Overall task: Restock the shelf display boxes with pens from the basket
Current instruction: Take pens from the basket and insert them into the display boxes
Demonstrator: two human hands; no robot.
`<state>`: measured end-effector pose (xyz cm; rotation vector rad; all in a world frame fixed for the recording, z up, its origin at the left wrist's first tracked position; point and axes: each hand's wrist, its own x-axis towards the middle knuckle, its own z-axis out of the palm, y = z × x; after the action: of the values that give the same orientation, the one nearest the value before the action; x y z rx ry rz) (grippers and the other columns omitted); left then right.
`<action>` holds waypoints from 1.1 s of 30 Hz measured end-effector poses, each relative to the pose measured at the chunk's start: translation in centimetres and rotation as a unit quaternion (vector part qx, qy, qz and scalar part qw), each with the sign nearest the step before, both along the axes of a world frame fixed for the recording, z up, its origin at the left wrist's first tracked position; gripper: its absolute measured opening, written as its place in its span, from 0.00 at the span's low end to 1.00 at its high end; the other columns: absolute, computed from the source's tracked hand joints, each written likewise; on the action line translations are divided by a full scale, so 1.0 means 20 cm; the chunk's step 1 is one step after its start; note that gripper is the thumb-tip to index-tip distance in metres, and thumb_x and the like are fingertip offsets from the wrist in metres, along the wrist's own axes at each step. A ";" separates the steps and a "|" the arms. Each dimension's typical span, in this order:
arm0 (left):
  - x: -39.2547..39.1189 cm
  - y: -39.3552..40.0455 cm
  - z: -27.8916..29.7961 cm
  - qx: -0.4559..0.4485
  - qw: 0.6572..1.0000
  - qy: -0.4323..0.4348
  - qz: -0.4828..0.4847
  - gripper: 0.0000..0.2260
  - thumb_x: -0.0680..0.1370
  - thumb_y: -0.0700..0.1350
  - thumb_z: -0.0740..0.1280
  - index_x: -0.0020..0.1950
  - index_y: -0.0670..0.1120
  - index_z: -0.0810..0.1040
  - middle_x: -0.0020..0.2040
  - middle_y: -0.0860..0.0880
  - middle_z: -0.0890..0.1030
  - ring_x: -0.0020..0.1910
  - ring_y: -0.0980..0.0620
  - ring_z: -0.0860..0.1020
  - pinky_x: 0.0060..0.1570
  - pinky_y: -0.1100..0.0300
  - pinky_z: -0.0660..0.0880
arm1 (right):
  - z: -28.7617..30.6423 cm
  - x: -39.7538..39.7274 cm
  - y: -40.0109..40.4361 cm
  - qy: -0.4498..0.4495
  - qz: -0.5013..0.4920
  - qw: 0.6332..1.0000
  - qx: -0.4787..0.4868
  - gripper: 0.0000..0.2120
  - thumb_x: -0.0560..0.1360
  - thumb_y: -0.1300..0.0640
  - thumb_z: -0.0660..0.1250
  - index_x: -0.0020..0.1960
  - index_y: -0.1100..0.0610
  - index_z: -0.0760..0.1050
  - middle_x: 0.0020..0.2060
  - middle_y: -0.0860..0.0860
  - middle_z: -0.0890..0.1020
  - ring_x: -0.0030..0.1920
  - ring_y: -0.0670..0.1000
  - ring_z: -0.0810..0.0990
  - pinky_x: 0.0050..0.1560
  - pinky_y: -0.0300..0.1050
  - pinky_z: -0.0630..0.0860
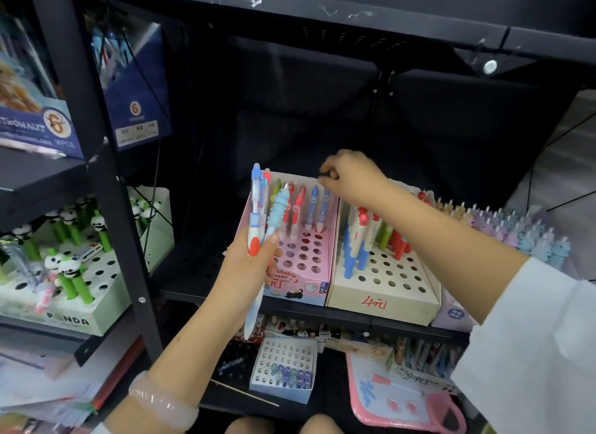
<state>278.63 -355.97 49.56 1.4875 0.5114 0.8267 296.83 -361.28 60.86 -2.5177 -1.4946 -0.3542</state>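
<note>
A: Left side?
B: "PANDA" box [69,317]. Left hand [245,272] gripped a bunch of pens [258,227], long axis near vertical, tips down.
A: Right hand [348,175]?
B: Fingers curled, pinching a pen top over the pink display box [300,272]. Cream box [383,301] beside it.

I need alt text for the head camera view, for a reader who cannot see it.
A person's left hand grips a bunch of pens while the right hand reaches to the back row of a pink cardboard display box on a black metal shelf. A cream cardboard display box stands beside it.

"PANDA" on green box [80,317] (front face)
</note>
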 end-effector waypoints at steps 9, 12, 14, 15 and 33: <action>0.09 -0.15 0.06 -0.010 0.999 -0.030 -0.027 0.05 0.80 0.46 0.60 0.50 0.53 0.75 0.30 0.56 0.78 0.27 0.60 0.73 0.30 0.62 0.73 | -0.03 -0.24 -0.21 0.416 0.123 0.891 0.134 0.06 0.74 0.56 0.68 0.49 0.56 0.75 0.37 0.51 0.84 0.35 0.44 0.83 0.37 0.35 0.78; 0.11 -0.22 0.10 -0.029 0.998 -0.036 -0.041 0.06 0.80 0.47 0.60 0.47 0.52 0.76 0.30 0.55 0.77 0.28 0.59 0.73 0.30 0.62 0.74 | -0.01 -0.22 -0.29 0.406 0.117 0.889 0.177 0.05 0.75 0.56 0.67 0.50 0.54 0.74 0.36 0.48 0.84 0.37 0.41 0.83 0.38 0.32 0.77; 0.12 -0.28 0.13 -0.026 0.997 -0.050 -0.056 0.09 0.80 0.46 0.60 0.43 0.48 0.76 0.29 0.55 0.76 0.27 0.60 0.73 0.28 0.67 0.72 | 0.00 -0.19 -0.36 0.420 0.107 0.867 0.246 0.05 0.77 0.56 0.65 0.52 0.53 0.74 0.38 0.47 0.84 0.37 0.40 0.82 0.39 0.31 0.77; 0.13 -0.31 0.15 -0.021 0.996 -0.055 -0.061 0.10 0.80 0.46 0.59 0.42 0.47 0.76 0.28 0.56 0.76 0.26 0.60 0.73 0.27 0.68 0.71 | 0.01 -0.16 -0.40 0.432 0.097 0.850 0.285 0.05 0.77 0.56 0.63 0.53 0.53 0.74 0.39 0.47 0.83 0.38 0.41 0.82 0.40 0.33 0.78; 0.58 -0.86 0.14 -0.062 0.983 0.001 -0.170 0.07 0.80 0.35 0.59 0.51 0.42 0.76 0.37 0.50 0.80 0.27 0.62 0.76 0.31 0.69 0.74 | -0.13 0.55 -1.44 0.011 -0.173 0.923 0.342 0.14 0.77 0.56 0.65 0.59 0.61 0.68 0.36 0.45 0.73 0.38 0.48 0.71 0.41 0.42 0.67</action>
<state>290.19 -373.18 52.28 1.4103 0.2909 0.5155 307.75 -390.12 58.31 -2.1623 -0.7115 -0.7464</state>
